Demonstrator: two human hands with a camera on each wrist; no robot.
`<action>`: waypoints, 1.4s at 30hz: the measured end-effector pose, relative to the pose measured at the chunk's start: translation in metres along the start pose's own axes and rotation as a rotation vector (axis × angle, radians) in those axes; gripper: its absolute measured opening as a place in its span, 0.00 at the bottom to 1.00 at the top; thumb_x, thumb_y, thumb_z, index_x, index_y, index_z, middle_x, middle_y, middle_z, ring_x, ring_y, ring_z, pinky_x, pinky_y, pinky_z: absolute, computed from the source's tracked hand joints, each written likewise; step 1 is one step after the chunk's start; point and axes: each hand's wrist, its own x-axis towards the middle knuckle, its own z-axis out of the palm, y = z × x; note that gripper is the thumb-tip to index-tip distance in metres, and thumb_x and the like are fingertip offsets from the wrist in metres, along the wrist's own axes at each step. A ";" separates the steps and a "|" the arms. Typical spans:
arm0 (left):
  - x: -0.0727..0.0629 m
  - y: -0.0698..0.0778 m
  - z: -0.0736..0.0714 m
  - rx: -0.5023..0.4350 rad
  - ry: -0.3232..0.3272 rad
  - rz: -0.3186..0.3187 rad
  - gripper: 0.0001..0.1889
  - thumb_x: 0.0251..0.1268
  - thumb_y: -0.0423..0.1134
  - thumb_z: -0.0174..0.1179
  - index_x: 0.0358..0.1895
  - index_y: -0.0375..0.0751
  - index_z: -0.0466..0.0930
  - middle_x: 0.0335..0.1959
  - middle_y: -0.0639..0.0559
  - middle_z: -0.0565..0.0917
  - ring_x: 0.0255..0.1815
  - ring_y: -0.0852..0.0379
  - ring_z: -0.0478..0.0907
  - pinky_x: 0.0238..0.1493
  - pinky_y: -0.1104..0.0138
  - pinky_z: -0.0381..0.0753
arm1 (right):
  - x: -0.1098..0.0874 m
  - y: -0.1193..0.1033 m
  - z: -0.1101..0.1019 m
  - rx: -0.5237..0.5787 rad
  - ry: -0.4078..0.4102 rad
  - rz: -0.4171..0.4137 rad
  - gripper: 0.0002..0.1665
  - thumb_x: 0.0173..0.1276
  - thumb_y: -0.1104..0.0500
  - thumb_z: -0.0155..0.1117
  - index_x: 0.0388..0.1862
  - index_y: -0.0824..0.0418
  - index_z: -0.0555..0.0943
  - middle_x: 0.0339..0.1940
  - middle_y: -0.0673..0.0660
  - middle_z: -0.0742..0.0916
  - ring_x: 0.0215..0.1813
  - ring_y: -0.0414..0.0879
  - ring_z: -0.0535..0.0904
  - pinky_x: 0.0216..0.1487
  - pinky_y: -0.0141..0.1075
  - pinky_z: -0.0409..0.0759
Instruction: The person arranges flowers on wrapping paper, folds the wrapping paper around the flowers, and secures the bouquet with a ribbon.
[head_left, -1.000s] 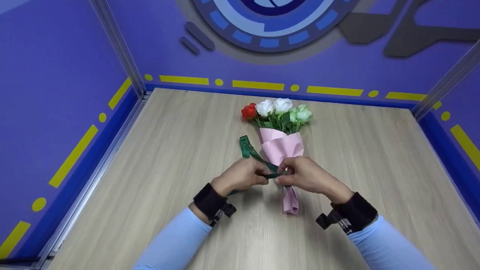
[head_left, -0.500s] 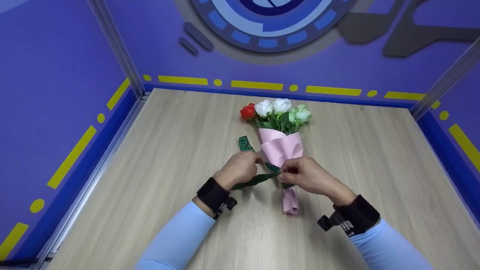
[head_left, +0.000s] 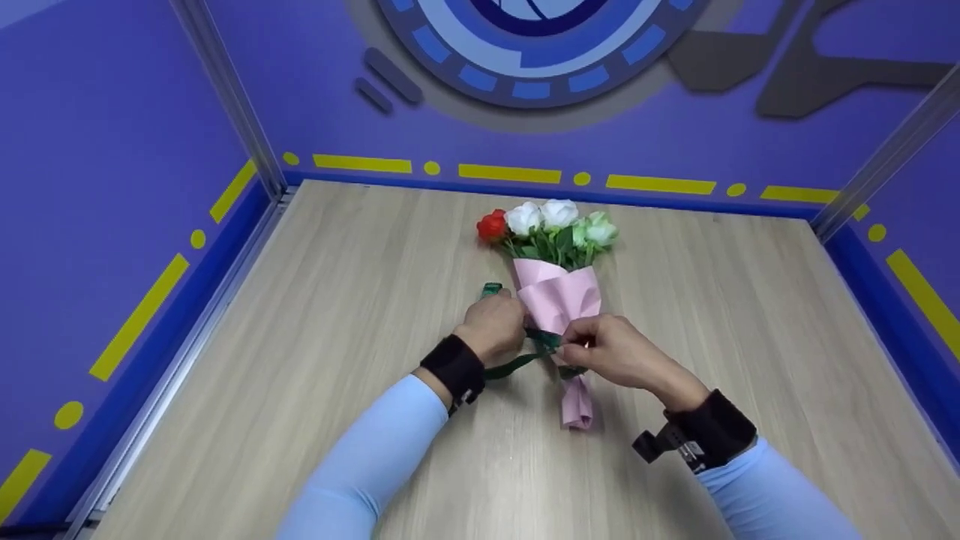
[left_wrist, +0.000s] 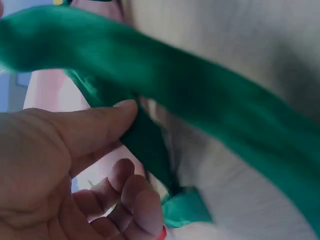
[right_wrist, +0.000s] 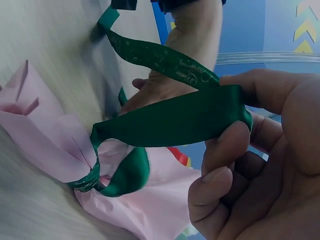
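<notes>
A bouquet in pink wrapping paper (head_left: 559, 296) lies on the table, its red, white and pale green flowers (head_left: 559, 215) at the far end. Around its narrow part runs a dark green satin ribbon (right_wrist: 170, 120), knotted or looped there. My right hand (head_left: 619, 351) pinches a folded loop of the ribbon between thumb and fingers, just above the wrap. Left of the bouquet, my left hand (head_left: 493, 326) has its thumb against a strip of the ribbon (left_wrist: 150, 145), fingers curled behind. Another length of ribbon crosses in front of that hand in the left wrist view.
The light wooden table (head_left: 360, 300) is bounded by purple-blue panels (head_left: 135, 135) at the back and sides. Metal posts (head_left: 232, 97) stand at the corners. Black wrist straps with small cameras (head_left: 652, 446) sit on both forearms.
My left hand has drawn away from the right hand and shifted forward along the bouquet's left side. The right hand keeps its pinch on the ribbon, nearly in place.
</notes>
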 end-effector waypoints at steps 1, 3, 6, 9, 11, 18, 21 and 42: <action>-0.001 0.000 -0.004 -0.032 -0.014 0.006 0.06 0.70 0.38 0.61 0.35 0.43 0.86 0.42 0.47 0.86 0.45 0.50 0.84 0.46 0.59 0.85 | 0.000 0.001 0.000 0.001 0.012 0.007 0.07 0.70 0.59 0.67 0.31 0.55 0.87 0.28 0.46 0.86 0.29 0.38 0.75 0.30 0.29 0.71; -0.005 -0.001 -0.014 -0.120 -0.044 0.023 0.08 0.71 0.40 0.61 0.31 0.45 0.83 0.36 0.51 0.85 0.40 0.54 0.82 0.43 0.63 0.82 | 0.000 0.002 0.000 0.009 0.045 0.025 0.08 0.71 0.59 0.66 0.31 0.57 0.87 0.27 0.47 0.85 0.27 0.38 0.73 0.28 0.30 0.70; -0.014 -0.001 -0.032 -0.278 -0.070 0.043 0.13 0.70 0.41 0.61 0.24 0.49 0.75 0.26 0.57 0.78 0.30 0.57 0.76 0.34 0.66 0.73 | -0.001 0.003 -0.003 0.039 0.092 0.060 0.09 0.72 0.59 0.67 0.32 0.61 0.87 0.25 0.49 0.83 0.25 0.39 0.73 0.26 0.30 0.70; -0.024 0.000 -0.048 -0.419 -0.084 0.057 0.17 0.67 0.40 0.61 0.19 0.51 0.71 0.18 0.61 0.72 0.22 0.60 0.71 0.28 0.68 0.67 | -0.001 0.005 -0.005 0.092 0.128 0.104 0.10 0.72 0.59 0.66 0.33 0.64 0.86 0.24 0.52 0.83 0.23 0.40 0.75 0.24 0.30 0.74; -0.031 0.001 -0.054 -0.486 -0.104 0.055 0.18 0.67 0.38 0.61 0.17 0.51 0.70 0.15 0.62 0.71 0.18 0.62 0.70 0.25 0.69 0.67 | -0.002 0.005 -0.007 0.138 0.145 0.130 0.09 0.72 0.59 0.66 0.34 0.65 0.86 0.24 0.53 0.83 0.23 0.41 0.77 0.24 0.31 0.77; -0.045 0.010 -0.054 -0.657 -0.202 0.052 0.22 0.71 0.41 0.61 0.14 0.52 0.71 0.12 0.62 0.69 0.14 0.64 0.68 0.19 0.70 0.67 | -0.001 0.006 -0.008 0.278 0.218 0.198 0.09 0.72 0.60 0.64 0.36 0.67 0.83 0.27 0.53 0.83 0.21 0.42 0.80 0.25 0.35 0.84; -0.046 0.018 -0.048 -0.883 -0.247 0.055 0.21 0.76 0.41 0.59 0.18 0.49 0.74 0.14 0.60 0.72 0.16 0.64 0.70 0.19 0.72 0.69 | 0.000 0.007 -0.009 0.298 0.234 0.210 0.11 0.73 0.59 0.63 0.38 0.68 0.83 0.29 0.53 0.83 0.22 0.42 0.81 0.26 0.35 0.86; -0.044 0.075 -0.012 -0.862 -0.070 0.052 0.06 0.73 0.34 0.58 0.36 0.40 0.82 0.30 0.52 0.87 0.27 0.59 0.83 0.30 0.69 0.84 | -0.003 0.011 -0.020 0.345 0.307 0.141 0.10 0.74 0.63 0.64 0.47 0.70 0.83 0.32 0.50 0.85 0.33 0.41 0.79 0.36 0.31 0.78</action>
